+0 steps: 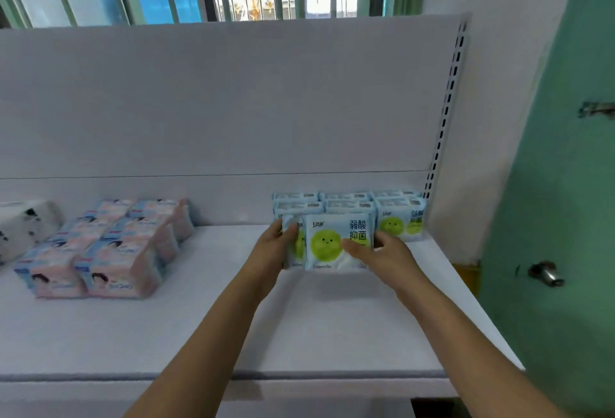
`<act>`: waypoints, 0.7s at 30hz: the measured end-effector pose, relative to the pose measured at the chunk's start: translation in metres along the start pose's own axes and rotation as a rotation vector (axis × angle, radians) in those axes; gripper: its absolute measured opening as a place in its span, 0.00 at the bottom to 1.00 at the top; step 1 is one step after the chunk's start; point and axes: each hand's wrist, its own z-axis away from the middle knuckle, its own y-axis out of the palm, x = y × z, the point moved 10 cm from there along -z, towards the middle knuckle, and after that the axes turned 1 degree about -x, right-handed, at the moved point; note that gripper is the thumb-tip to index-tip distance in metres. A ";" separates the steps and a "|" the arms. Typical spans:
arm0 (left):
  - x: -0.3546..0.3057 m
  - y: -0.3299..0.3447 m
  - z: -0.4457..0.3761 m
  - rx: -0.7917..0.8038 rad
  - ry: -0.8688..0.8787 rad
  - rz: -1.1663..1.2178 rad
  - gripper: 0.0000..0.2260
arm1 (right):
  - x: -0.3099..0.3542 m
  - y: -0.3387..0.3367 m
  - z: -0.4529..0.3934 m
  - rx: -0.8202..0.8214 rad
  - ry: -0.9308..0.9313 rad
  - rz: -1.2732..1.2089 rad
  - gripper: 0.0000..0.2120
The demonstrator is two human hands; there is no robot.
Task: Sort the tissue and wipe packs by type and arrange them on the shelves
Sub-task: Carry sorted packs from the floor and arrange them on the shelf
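Green-face packs point(336, 244) stand near the shelf's point(299, 334) right back corner, my left hand point(278, 244) and right hand point(379, 253) clamping them; I should square them against the rear row.

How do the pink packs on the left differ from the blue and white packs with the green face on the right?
The pink soft plastic packs show a dark-haired figure; the blue and white packs with a green smiling face carry printed characters. The pink group stands untouched in two rows running back, while the left hand and right hand hold front green-face packs. Both groups stand upright on the white shelf.
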 end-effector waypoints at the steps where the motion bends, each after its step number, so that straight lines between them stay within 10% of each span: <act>1: 0.001 -0.007 -0.006 -0.029 0.003 -0.006 0.13 | -0.001 -0.004 -0.008 0.014 -0.005 0.005 0.18; 13: 0.017 -0.069 -0.038 -0.305 0.154 -0.378 0.14 | -0.035 -0.027 -0.073 -0.050 -0.018 0.291 0.16; 21: 0.025 -0.048 -0.039 -0.183 0.161 -0.432 0.18 | -0.024 -0.010 -0.060 -0.187 -0.214 0.310 0.16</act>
